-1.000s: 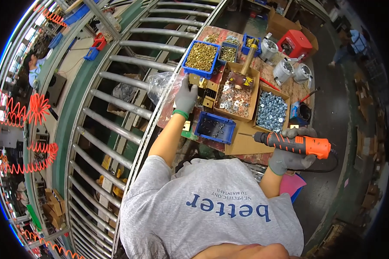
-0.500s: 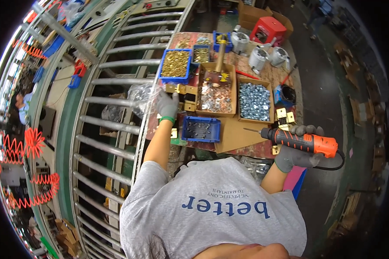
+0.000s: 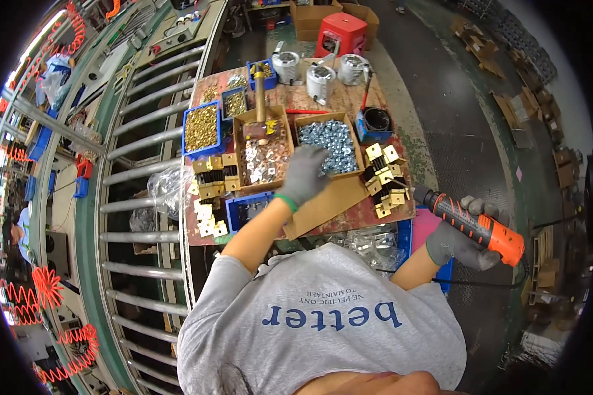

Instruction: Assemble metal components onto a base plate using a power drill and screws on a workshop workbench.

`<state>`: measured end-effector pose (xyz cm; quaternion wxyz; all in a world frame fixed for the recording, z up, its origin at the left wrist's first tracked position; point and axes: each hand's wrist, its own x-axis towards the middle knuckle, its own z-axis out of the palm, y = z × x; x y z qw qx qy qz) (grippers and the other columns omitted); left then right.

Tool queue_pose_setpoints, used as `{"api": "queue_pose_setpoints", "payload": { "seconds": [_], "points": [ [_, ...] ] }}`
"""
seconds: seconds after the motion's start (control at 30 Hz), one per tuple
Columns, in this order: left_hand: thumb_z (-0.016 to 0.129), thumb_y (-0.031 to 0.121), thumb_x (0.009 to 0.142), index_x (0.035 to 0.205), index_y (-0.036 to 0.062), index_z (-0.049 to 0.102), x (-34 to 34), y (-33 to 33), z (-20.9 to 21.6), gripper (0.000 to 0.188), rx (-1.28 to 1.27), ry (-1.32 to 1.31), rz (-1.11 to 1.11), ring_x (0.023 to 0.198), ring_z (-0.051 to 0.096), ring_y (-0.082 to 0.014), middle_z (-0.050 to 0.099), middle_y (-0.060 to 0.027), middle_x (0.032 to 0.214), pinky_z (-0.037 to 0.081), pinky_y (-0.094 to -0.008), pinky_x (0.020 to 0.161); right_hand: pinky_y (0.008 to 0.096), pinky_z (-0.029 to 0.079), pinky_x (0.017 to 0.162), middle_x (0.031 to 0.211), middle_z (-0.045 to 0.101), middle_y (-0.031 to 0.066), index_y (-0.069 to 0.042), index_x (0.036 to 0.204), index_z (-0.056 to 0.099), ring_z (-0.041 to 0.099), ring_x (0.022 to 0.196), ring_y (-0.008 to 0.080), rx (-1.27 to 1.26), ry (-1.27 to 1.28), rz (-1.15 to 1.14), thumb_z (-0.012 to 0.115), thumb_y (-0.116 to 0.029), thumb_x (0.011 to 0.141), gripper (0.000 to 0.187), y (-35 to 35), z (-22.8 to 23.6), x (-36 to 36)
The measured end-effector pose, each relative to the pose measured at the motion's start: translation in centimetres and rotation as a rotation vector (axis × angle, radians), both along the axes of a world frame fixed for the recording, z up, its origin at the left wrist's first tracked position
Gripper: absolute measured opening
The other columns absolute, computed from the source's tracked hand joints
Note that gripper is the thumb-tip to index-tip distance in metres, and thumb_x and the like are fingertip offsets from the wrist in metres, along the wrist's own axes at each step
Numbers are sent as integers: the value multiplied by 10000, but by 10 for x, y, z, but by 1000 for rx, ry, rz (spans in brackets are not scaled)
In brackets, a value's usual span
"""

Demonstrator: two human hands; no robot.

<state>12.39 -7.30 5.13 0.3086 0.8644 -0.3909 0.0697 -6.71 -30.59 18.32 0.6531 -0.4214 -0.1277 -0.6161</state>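
My left hand point(image 3: 304, 176), in a grey glove with a green cuff, reaches over the near side of a cardboard box point(image 3: 358, 150) of small silvery-blue metal fasteners point(image 3: 329, 139). Its fingertips point down at them, and the glove hides whether anything is between them. Off the table's right edge, my right hand point(image 3: 468, 240), gloved too, grips an orange and black electric screwdriver point(image 3: 464, 220). The tool's bit points left, toward a group of brass-coloured terminal blocks with black middles point(image 3: 385, 181). Similar brass-coloured blocks point(image 3: 214, 176) sit at the table's left side.
A hammer point(image 3: 260, 99) lies over a box of copper-coloured pieces point(image 3: 263, 161). Blue bins hold brass fasteners point(image 3: 202, 128) and dark screws point(image 3: 247, 210). Silver cylindrical housings point(image 3: 320, 84), a black pot point(image 3: 377, 120) and a red stool point(image 3: 341, 34) stand farther back. A roller conveyor point(image 3: 145, 237) runs left.
My left hand has moved right, from the brass-coloured blocks at the table's left to the box of silvery-blue fasteners. The view has shifted, and the screwdriver now tilts more, its rear end lower.
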Motion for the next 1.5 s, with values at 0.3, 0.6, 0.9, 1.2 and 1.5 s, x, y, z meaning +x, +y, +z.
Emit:
{"api": "queue_pose_setpoints", "payload": {
  "seconds": [0.3, 0.6, 0.9, 1.2, 1.5],
  "points": [
    [545, 137, 865, 1275, 191, 554, 6, -163, -34, 414, 589, -280, -492, 1302, 414, -264, 532, -53, 1295, 283, -434, 1111, 407, 492, 715, 1078, 633, 135, -1, 1199, 501, 627, 803, 254, -12, 6, -45, 563, -637, 816, 745, -57, -15, -59],
    [619, 141, 822, 1212, 212, 598, 15, -197, -18, 396, 817, -264, -576, 1245, 459, -247, 527, -73, 1269, 322, -404, 1076, 416, 474, 739, 1063, 643, 147, 3, 1191, 547, 628, 805, 264, 69, -53, 83, 610, -510, 807, 644, -81, -30, -60],
    [596, 146, 801, 1144, 177, 621, 36, -190, -17, 345, 948, -228, -596, 1071, 586, -260, 623, -75, 1090, 446, -387, 898, 407, 538, 728, 1084, 638, 155, 0, 1232, 529, 652, 830, 264, 89, -46, 85, 634, -545, 822, 690, -79, -46, -51],
    [621, 110, 766, 1026, 56, 530, -39, -46, -1, 281, -159, 564, -61, 801, 648, -233, 638, -120, 921, 523, -358, 699, 403, 527, 736, 1099, 625, 152, -13, 1252, 524, 636, 859, 257, 78, -74, 315, 589, -558, 844, 684, -58, -47, -17],
    [552, 48, 832, 1278, 54, 380, -119, 44, -25, 478, -989, 1513, 371, 724, 658, -245, 578, -104, 928, 594, -373, 618, 416, 508, 707, 1103, 618, 141, -36, 1256, 489, 637, 870, 257, 204, 26, 863, 630, -549, 809, 695, 44, -54, 77]
  ]
}}
